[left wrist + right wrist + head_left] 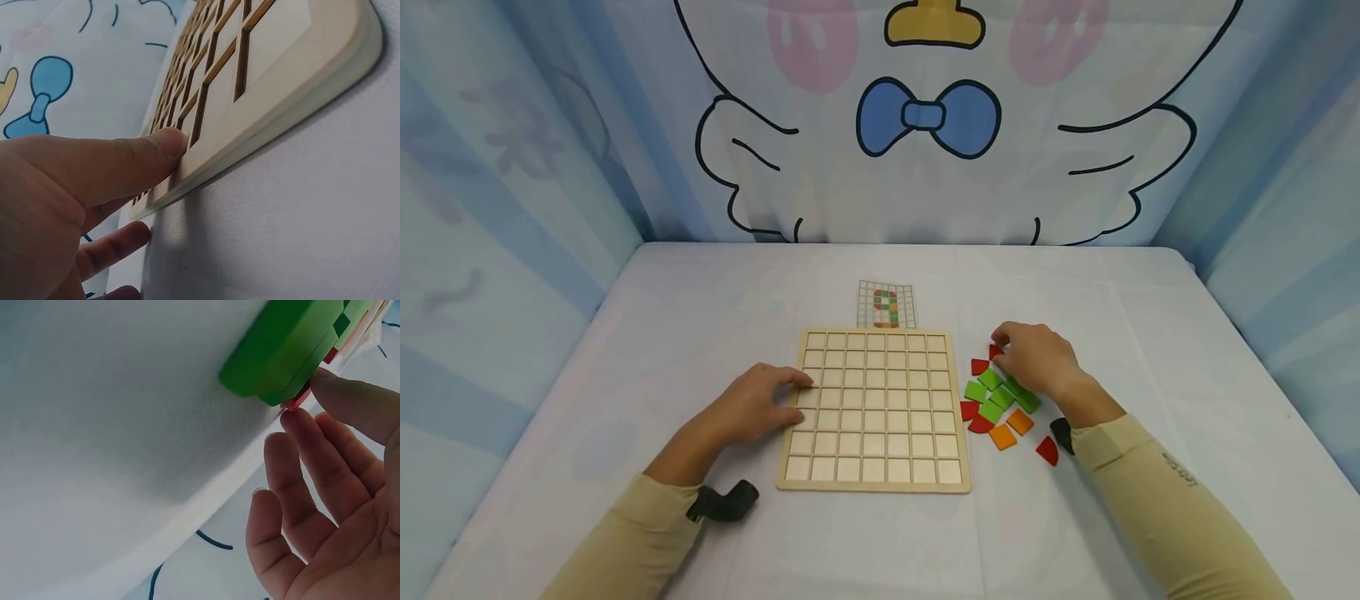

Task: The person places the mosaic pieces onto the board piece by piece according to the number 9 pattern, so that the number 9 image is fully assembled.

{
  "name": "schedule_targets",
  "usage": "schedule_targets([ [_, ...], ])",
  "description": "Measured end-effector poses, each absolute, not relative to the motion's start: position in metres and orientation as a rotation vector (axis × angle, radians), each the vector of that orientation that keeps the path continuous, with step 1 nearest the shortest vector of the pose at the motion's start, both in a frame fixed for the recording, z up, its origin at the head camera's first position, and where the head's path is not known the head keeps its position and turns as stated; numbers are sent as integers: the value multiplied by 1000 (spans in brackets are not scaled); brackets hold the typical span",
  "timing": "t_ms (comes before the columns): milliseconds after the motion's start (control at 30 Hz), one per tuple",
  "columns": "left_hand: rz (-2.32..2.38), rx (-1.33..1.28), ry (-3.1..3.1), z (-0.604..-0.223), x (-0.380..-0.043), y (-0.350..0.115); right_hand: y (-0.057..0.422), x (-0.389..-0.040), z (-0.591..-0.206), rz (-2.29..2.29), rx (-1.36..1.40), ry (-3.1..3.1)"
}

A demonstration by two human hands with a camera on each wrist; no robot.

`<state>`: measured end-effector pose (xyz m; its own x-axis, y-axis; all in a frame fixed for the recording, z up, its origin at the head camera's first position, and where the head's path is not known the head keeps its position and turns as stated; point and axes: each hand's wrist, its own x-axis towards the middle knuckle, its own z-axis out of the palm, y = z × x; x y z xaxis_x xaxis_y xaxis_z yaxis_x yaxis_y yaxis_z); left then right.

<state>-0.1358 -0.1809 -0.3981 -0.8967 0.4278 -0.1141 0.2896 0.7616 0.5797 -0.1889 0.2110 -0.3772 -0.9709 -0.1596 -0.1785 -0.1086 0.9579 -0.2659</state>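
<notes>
A light wooden grid board [874, 487] with square cells lies flat on the table. My left hand [752, 404] rests at its left edge, thumb and index finger touching the frame. In the left wrist view the thumb [153, 150] lies on top of the rim, while the other fingers stay loosely spread. Right of the board, my right hand [1037, 358] pinches a red quarter-round tile [996, 351] between thumb and fingertip at the far end of a loose pile. Green square tiles [990, 412] lie close beside that hand.
Other red tiles [1047, 451] and orange square tiles [1002, 437] lie around the pile. A pattern card [886, 305] with a coloured figure on a grid sits behind the board, its lower end hidden. Printed curtains [928, 196] stand behind the table [737, 292].
</notes>
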Motion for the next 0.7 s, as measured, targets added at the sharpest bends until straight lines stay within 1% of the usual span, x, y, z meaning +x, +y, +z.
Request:
schedule_targets([
  [267, 835, 545, 2715, -397, -135, -180, 209, -191, -377, -369, -224, 2922],
  [700, 828, 497, 2711, -393, -133, -179, 206, -193, -375, -337, -181, 2902],
])
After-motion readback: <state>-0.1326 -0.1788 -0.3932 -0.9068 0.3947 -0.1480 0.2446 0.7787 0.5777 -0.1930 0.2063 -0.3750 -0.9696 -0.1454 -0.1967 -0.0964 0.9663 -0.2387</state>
